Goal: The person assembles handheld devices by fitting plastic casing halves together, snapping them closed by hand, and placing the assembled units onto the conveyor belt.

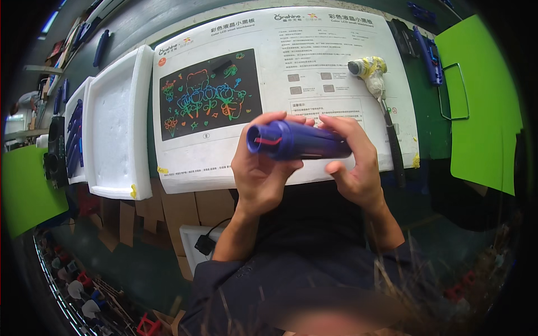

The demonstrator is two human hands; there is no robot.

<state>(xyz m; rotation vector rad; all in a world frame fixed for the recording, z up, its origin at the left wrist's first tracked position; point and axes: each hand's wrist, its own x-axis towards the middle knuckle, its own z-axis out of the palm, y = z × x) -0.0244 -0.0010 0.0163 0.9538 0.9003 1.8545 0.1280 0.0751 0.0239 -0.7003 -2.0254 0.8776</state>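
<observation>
A glossy dark-blue cylindrical plastic housing (pixel 314 141) lies sideways in the air above the printed white sheet (pixel 213 159). Its left end is a round mouth with a pinkish-red strip inside. My left hand (pixel 260 176) is closed around that end, thumb below and fingers behind. Around the right end curve the fingers of my right hand (pixel 358 162), their tips at the housing's upper side. The right thumb stands apart below it. Beyond the right hand, a hammer (pixel 386 106) with a head wrapped in yellowed tape lies on the sheet.
White foam trays (pixel 120 120) stand at the left, one holding several blue parts (pixel 74 134). More blue pieces (pixel 102 47) lie farther back. At the right are a blue tool-like part (pixel 430 59), a wire loop (pixel 455 92) and a green panel (pixel 482 112). Cardboard (pixel 179 210) shows below the table edge.
</observation>
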